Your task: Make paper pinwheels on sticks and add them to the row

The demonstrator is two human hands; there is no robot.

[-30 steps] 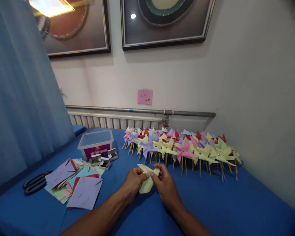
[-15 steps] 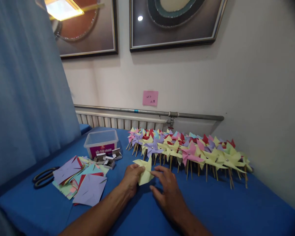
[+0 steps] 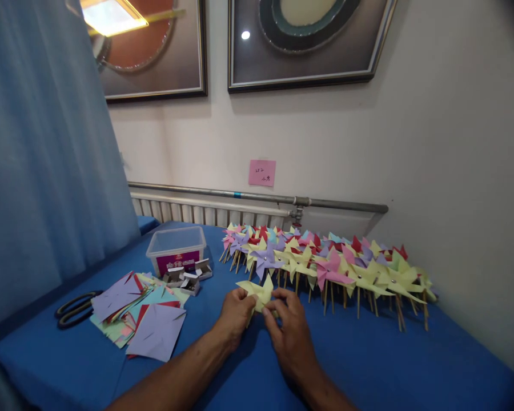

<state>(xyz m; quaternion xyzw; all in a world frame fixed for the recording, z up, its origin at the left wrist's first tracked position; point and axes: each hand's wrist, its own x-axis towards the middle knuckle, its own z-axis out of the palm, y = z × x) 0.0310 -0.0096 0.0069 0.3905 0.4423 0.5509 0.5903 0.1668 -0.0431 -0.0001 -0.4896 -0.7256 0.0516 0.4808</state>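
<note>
A pale yellow cut paper square (image 3: 257, 290) is held just above the blue table (image 3: 368, 365), its corners folded toward the middle. My left hand (image 3: 235, 315) pinches its left side. My right hand (image 3: 288, 331) pinches its right side from in front, fingers curled on the paper. Behind them lies a long row of finished paper pinwheels (image 3: 325, 264) on wooden sticks, in yellow, pink, purple and red.
A pile of cut coloured paper squares (image 3: 137, 317) lies to the left, black scissors (image 3: 75, 308) beyond it. A clear plastic box (image 3: 176, 249) and small open cardboard boxes (image 3: 188, 277) stand behind the pile. A blue curtain (image 3: 43, 171) hangs on the left; a radiator and pipe run along the wall.
My right hand left the yellow paper, lay flat on the table, then came back and pinched it again. The paper is folded smaller than before. The view shifted slightly.
</note>
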